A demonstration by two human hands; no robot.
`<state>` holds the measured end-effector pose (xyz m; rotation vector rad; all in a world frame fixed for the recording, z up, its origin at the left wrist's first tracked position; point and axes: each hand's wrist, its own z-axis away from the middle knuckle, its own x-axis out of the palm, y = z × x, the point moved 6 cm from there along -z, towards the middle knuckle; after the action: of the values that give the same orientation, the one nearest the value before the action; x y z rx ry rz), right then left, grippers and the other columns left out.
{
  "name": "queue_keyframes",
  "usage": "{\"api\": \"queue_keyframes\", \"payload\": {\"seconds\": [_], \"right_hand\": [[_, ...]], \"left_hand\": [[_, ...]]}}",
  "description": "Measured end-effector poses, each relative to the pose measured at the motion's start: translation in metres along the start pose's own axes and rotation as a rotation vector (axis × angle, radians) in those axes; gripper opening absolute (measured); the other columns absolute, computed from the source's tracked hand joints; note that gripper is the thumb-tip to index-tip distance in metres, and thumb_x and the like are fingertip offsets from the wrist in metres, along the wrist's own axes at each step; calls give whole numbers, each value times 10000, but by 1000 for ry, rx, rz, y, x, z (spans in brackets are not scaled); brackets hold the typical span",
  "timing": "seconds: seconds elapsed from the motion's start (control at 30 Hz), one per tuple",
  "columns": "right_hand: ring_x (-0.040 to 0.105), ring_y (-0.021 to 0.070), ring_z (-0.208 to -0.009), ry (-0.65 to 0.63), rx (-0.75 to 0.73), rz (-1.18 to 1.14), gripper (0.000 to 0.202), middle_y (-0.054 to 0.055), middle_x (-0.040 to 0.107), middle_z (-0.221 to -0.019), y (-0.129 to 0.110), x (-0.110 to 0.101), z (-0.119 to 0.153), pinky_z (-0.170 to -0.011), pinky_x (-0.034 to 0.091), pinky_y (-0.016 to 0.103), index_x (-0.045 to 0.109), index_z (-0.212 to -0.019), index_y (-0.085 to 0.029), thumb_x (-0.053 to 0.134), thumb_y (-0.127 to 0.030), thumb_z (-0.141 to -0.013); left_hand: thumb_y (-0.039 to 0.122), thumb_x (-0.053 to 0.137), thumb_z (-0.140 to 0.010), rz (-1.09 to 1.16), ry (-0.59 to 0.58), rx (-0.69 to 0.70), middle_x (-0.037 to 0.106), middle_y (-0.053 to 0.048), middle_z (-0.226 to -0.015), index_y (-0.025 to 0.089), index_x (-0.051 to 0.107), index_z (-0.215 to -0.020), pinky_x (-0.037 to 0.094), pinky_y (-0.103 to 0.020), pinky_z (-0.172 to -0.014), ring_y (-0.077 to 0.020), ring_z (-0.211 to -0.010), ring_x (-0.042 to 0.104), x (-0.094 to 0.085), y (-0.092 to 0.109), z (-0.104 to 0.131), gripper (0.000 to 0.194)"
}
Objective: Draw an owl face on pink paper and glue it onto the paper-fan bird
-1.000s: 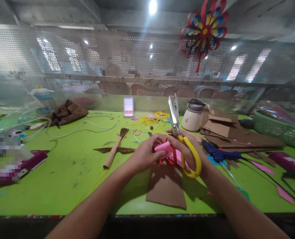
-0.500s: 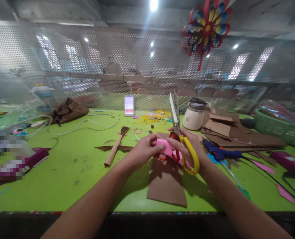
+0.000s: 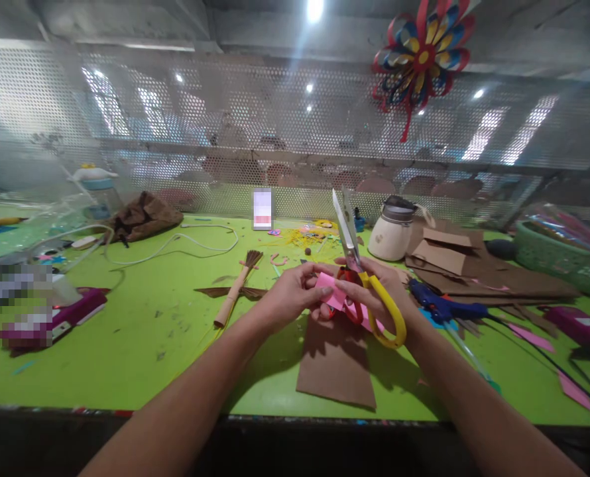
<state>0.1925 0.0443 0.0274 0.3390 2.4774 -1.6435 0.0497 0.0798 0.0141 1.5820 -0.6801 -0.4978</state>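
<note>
Between both hands is a piece of pink paper (image 3: 331,291), pinched by the fingers of my left hand (image 3: 295,291). My right hand (image 3: 382,288) has its fingers through yellow and red handled scissors (image 3: 345,228), blades pointing up and away, and its fingertips also touch the pink paper. Under the hands, a brown cardboard piece (image 3: 335,371) lies on the green table (image 3: 140,358). Left of my left hand lies a rolled paper stick with a bristled end (image 3: 235,291), crossed by a dark brown strip.
A blue glue gun (image 3: 444,306) and pink scraps lie to the right. Behind are a cream jar (image 3: 392,232), brown cardboard (image 3: 504,271), yellow shreds and a phone (image 3: 262,209). Power strips (image 3: 83,308) and a green basket (image 3: 563,262) flank the sides.
The view has shifted slightly, so the table items appear a little further right. The scissor blades tilt more to the left. Both hands keep their hold.
</note>
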Motion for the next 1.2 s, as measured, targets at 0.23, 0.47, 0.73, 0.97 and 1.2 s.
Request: {"api": "queue_keyframes", "payload": {"seconds": [0.23, 0.47, 0.73, 0.97, 1.2], "right_hand": [[541, 118, -613, -25, -22, -9, 425, 0, 607, -770, -2, 3, 1, -578, 470, 251, 619, -1106, -136, 748, -264, -722], [558, 120, -596, 83, 16, -2, 437, 2, 617, -744, -6, -2, 2, -565, 474, 252, 621, -1090, -129, 755, -288, -706], [569, 121, -582, 141, 24, -61, 433, -19, 587, -733, 2, -6, 0, -549, 484, 253, 597, -1118, -172, 739, -293, -727], [591, 147, -605, 166, 18, -8, 431, 2, 603, -728, 0, -6, 1, -575, 511, 277, 618, -1108, -187, 738, -348, -726], [552, 134, -533, 265, -67, 93, 358, -3, 587, -665, -10, -4, 1, -521, 488, 268, 655, -1019, -185, 732, -352, -712]], "left_hand": [[227, 719, -795, 12, 4, 4, 683, -29, -634, 158, 585, -1066, 445, -205, -458, -119, -489, 602, -1, -3, -1, 311], [260, 796, -727, 166, 60, -34, 704, -59, -705, 142, 594, -1043, 488, -231, -531, -134, -555, 637, -4, -12, -3, 393], [311, 824, -691, 282, 150, -82, 687, -71, -665, 87, 674, -790, 467, -202, -533, -92, -521, 584, 0, -19, -2, 288], [271, 805, -716, 287, 188, -54, 705, -86, -637, 85, 686, -754, 470, -204, -519, -90, -477, 567, 0, -19, -1, 224], [289, 806, -719, 298, 214, -82, 716, -85, -677, 86, 686, -794, 506, -201, -536, -109, -530, 627, -3, -27, -4, 247]]}}
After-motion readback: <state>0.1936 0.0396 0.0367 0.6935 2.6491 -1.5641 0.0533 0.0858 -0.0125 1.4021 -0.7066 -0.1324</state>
